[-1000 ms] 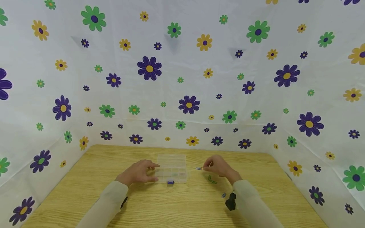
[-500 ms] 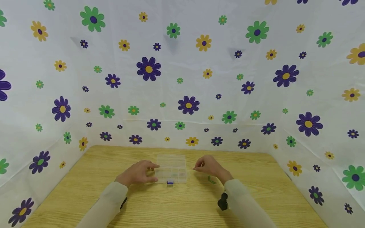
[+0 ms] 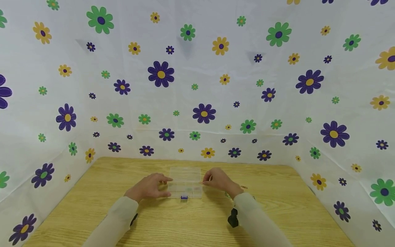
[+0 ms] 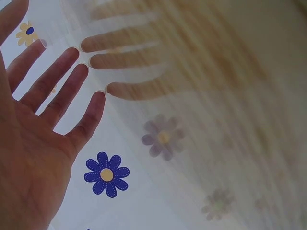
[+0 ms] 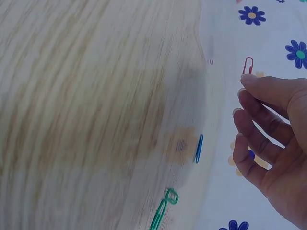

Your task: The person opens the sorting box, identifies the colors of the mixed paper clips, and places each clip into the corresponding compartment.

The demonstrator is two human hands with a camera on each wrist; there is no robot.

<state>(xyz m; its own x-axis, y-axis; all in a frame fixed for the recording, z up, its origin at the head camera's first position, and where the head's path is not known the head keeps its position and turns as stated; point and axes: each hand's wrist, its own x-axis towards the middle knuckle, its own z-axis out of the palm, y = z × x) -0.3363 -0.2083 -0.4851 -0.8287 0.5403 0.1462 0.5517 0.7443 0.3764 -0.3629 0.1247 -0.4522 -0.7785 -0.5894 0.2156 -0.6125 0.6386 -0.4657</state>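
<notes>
Between my hands sits a clear plastic compartment box [image 3: 185,189] with its lid [image 3: 185,174] raised at the back and a blue latch [image 3: 184,197] in front. My left hand [image 3: 149,186] rests at the box's left side, thumb and forefinger spread along it; in the left wrist view its fingers [image 4: 64,79] are nearly straight. On the other side, my right hand [image 3: 217,179] pinches a red paper clip [image 5: 248,64] between thumb and fingertips, the clip's end right at the box's right edge in the head view.
Green paper clips [image 5: 158,215] and a blue paper clip [image 5: 199,148] lie on the wooden table [image 3: 148,226], near the right hand. An orange-looking clip [image 3: 244,187] lies beyond the right sleeve, which partly hides the green ones. Flowered white cloth [image 3: 197,68] surrounds the table.
My right hand has moved left with the red paper clip, from over the loose clips to the box's right edge. The left hand and box have stayed put.
</notes>
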